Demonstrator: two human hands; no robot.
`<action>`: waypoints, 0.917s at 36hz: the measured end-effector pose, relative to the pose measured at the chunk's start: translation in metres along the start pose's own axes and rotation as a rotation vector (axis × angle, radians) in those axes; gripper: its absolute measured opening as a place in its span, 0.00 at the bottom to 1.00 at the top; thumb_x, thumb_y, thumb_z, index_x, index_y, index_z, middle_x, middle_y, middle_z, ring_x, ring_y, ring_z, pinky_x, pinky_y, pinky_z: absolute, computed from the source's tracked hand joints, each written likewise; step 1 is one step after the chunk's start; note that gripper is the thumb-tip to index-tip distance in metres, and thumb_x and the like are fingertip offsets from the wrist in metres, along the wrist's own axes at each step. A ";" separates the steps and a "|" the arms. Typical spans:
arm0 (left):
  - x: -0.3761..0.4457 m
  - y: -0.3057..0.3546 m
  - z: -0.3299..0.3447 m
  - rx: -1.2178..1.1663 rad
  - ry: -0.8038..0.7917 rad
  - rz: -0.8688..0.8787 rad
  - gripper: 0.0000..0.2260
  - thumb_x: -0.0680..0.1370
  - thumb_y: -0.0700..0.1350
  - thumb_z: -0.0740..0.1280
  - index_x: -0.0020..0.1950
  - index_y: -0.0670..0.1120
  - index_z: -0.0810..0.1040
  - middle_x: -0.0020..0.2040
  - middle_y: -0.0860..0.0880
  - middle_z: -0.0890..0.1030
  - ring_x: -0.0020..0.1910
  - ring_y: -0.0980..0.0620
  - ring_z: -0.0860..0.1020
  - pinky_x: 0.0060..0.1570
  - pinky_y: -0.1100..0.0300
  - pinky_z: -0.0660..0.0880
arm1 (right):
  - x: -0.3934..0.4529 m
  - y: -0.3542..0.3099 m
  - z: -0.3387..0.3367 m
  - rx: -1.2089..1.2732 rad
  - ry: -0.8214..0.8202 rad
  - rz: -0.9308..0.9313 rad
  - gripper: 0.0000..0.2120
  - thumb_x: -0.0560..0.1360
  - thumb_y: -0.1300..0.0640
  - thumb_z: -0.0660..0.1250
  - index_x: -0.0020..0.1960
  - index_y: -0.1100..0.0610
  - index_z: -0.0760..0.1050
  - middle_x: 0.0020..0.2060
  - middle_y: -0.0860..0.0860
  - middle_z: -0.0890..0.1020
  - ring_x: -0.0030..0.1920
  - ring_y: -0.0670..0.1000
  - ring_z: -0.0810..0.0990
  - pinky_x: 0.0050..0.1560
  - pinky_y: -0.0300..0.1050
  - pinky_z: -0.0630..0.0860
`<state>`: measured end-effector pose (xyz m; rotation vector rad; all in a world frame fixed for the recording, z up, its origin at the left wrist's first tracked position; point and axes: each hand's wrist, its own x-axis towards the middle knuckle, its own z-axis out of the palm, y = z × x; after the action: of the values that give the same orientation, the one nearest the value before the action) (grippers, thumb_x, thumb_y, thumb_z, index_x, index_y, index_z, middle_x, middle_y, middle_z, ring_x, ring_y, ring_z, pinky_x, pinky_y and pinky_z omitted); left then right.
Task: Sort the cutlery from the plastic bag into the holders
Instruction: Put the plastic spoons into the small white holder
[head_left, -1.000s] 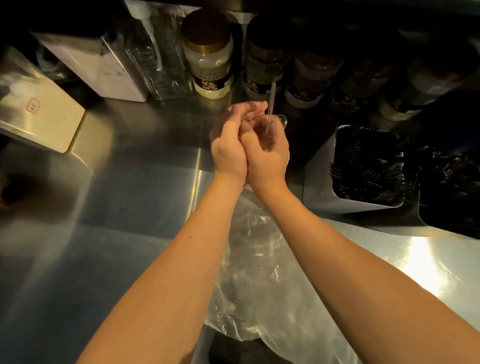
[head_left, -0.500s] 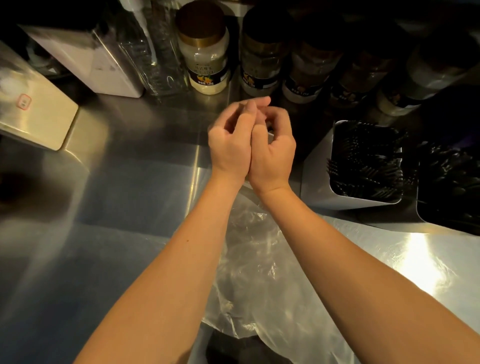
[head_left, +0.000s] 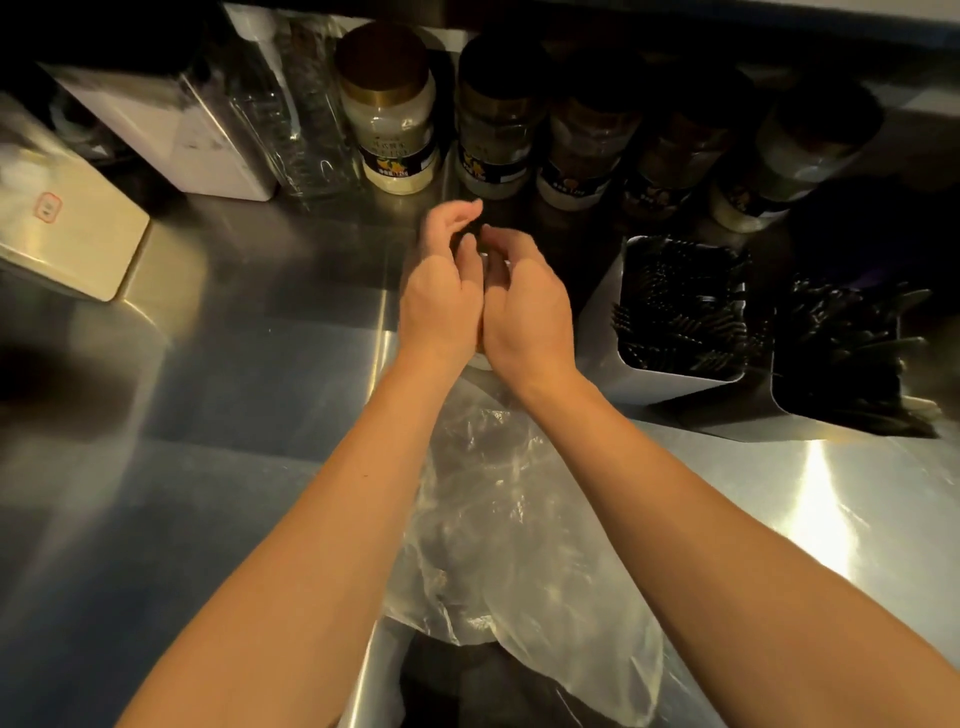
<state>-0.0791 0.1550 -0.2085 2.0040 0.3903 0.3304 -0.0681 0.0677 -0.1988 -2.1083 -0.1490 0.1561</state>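
Note:
My left hand (head_left: 439, 291) and my right hand (head_left: 527, 306) are pressed side by side above the steel counter (head_left: 234, 364). The left hand's fingers are loosely cupped. The right hand's fingers curl inward around clear cutlery that is almost wholly hidden between the palms. The crumpled clear plastic bag (head_left: 514, 525) lies on the counter under my forearms. A white holder (head_left: 602, 332) full of black forks stands right of my hands. A second holder (head_left: 831, 423) with dark cutlery stands beside it, further right.
Several lidded jars (head_left: 389, 119) line the back of the counter, with a clear bottle (head_left: 306, 114) and a white box (head_left: 171, 130) to their left. A pale box (head_left: 67, 234) sits at the far left. A dark gap (head_left: 452, 686) opens at the counter's near edge.
The clear cutlery handle that stuck up between my hands a second ago is out of sight. My hands have stayed together, and the left fingers have lifted and loosened.

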 end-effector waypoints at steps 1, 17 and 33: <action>-0.004 0.004 -0.003 0.019 0.031 0.020 0.14 0.82 0.41 0.57 0.68 0.46 0.72 0.65 0.52 0.78 0.63 0.57 0.75 0.63 0.59 0.73 | -0.005 -0.004 -0.003 0.028 0.004 -0.009 0.18 0.82 0.54 0.58 0.70 0.54 0.73 0.64 0.50 0.79 0.66 0.52 0.75 0.63 0.51 0.74; -0.217 0.060 0.016 0.484 -0.370 -0.030 0.18 0.76 0.53 0.67 0.63 0.52 0.68 0.56 0.53 0.71 0.56 0.50 0.70 0.55 0.54 0.68 | -0.177 0.051 -0.108 -0.009 0.103 0.046 0.10 0.72 0.67 0.62 0.40 0.53 0.75 0.34 0.44 0.78 0.37 0.45 0.76 0.37 0.38 0.70; -0.272 0.037 0.027 0.516 -0.393 0.006 0.25 0.76 0.57 0.66 0.70 0.50 0.66 0.64 0.49 0.69 0.62 0.49 0.70 0.59 0.54 0.73 | -0.213 0.138 -0.083 0.278 0.053 0.794 0.10 0.70 0.56 0.62 0.50 0.52 0.76 0.48 0.55 0.81 0.49 0.56 0.81 0.52 0.55 0.81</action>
<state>-0.3112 0.0062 -0.2042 2.5049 0.2319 -0.1861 -0.2574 -0.1088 -0.2633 -1.7849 0.7119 0.5535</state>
